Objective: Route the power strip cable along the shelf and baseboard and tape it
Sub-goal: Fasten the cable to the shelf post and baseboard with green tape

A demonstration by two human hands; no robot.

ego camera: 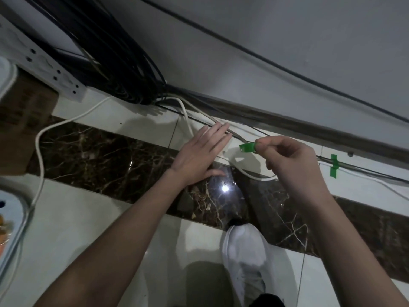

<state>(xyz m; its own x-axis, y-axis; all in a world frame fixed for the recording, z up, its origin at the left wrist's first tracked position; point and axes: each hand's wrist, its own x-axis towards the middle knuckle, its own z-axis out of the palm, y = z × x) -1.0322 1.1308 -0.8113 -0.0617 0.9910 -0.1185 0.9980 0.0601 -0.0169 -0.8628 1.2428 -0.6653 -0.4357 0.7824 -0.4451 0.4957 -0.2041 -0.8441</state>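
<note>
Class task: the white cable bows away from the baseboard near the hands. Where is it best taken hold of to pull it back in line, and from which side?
Grip the white cable at the outermost point of its bow, pinching from above on the room side: there it lies loose on the floor, free of the other cables. The left hand is open and nearest.

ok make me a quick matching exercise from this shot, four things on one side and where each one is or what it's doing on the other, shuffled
Things:
1. left hand
2. right hand
3. green tape strip
4. white shoe

States:
A. stuck across the cables near the baseboard
B. pinching a loose piece of green tape
C. on the floor tiles
D. open, fingers spread flat over the white cable

Pairs: 1-D, 2-B, 3-A, 4-C
</note>
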